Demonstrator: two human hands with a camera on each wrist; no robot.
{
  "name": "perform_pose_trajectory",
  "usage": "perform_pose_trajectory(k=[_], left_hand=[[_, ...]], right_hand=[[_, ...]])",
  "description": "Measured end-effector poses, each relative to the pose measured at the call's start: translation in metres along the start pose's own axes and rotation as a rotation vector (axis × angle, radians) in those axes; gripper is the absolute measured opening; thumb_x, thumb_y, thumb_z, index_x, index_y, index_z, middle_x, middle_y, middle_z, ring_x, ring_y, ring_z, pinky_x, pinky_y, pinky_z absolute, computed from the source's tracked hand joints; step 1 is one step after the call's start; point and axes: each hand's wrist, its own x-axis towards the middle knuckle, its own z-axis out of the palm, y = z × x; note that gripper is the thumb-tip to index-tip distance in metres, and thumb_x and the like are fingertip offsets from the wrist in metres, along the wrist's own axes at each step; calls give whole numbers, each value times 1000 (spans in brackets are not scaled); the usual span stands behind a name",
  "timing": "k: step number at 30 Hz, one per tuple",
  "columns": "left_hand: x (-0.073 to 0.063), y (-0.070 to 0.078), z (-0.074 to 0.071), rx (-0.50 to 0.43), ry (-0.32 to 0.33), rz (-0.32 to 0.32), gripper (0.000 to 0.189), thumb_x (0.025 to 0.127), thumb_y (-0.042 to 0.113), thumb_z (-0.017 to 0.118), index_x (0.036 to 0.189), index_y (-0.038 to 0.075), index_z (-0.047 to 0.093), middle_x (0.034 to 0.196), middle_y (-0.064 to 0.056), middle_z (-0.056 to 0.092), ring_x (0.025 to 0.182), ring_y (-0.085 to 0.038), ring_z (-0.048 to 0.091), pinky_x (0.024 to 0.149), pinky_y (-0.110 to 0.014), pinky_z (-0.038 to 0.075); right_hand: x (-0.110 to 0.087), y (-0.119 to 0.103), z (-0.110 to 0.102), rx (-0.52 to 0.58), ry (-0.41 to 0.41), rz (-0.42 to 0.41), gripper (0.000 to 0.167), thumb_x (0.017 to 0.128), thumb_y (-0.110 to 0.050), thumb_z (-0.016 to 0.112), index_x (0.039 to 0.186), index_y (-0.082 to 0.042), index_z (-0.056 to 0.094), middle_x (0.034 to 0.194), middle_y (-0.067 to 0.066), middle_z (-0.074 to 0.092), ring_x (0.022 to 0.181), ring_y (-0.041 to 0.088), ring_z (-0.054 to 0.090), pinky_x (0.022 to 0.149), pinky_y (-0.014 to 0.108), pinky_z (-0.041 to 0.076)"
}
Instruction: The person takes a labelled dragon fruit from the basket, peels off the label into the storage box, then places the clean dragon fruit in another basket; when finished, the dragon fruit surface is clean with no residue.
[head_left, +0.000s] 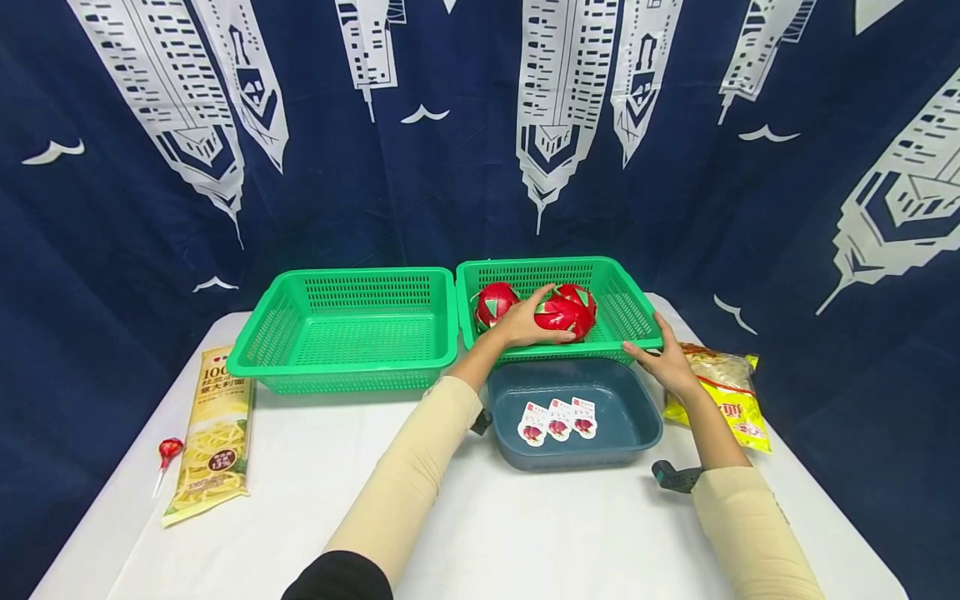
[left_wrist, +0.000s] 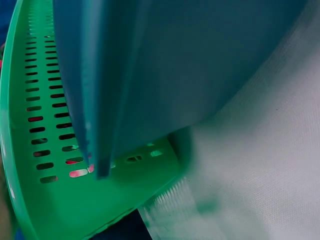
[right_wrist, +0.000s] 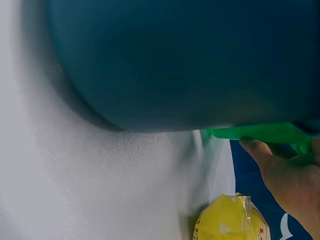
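My left hand [head_left: 527, 323] reaches into the right green basket [head_left: 637, 304] and grips a red dragon fruit [head_left: 567, 317], thumb in front and fingers behind. Another dragon fruit [head_left: 496, 302] lies to the left of that hand in the same basket. With the right hand [head_left: 669, 363] I hold the basket's front right corner; in the right wrist view the thumb lies against the green rim [right_wrist: 270, 133]. Close to the left wrist camera are the basket's slotted wall [left_wrist: 45, 120] and a blue-grey basin [left_wrist: 175, 60], which hides the left fingers there.
The basin [head_left: 517, 454] stands before the right basket, holding several dragon fruit cards [head_left: 558, 420]. Another green basket [head_left: 341, 367] adjoins on the left. A noodle packet [head_left: 217, 433] and a red lollipop [head_left: 170, 450] lie far left; a yellow bag [head_left: 738, 408] lies right.
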Motion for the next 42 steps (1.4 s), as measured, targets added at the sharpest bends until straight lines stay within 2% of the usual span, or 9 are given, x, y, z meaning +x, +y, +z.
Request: perform_pose_trajectory(k=[6, 24, 34, 42], left_hand=[[-2, 1, -1, -25, -2, 6, 97, 68, 54, 73, 146, 32, 20, 135, -6, 44, 120, -22, 43, 88, -38, 46], [-1, 0, -1, -7, -7, 13, 97, 71, 52, 72, 147, 26, 18, 141, -10, 37, 126, -24, 36, 92, -41, 43], [-3, -2, 1, -5, -40, -40, 94, 72, 56, 69, 147, 32, 18, 139, -10, 34, 125, -23, 35, 90, -41, 44], [-3, 0, 0, -17, -19, -40, 94, 72, 59, 68, 147, 29, 20, 135, -11, 36, 121, -24, 38, 89, -42, 45]], right_hand=[[0, 0, 1, -1, 8, -11, 99, 86, -37, 63, 147, -19, -13, 148, 27, 6, 130, 43, 24, 98, 55, 30], [0, 2, 2, 30, 11, -9, 99, 86, -37, 64, 148, -20, -11, 149, 25, 4, 131, 44, 22, 99, 55, 28], [-2, 2, 3, 31, 2, -7, 97, 88, -34, 62, 147, -20, -12, 147, 28, 8, 129, 42, 25, 100, 53, 29], [-2, 2, 2, 18, 8, -21, 95, 88, -34, 61, 147, -20, -13, 146, 29, 10, 128, 41, 26, 99, 53, 29]])
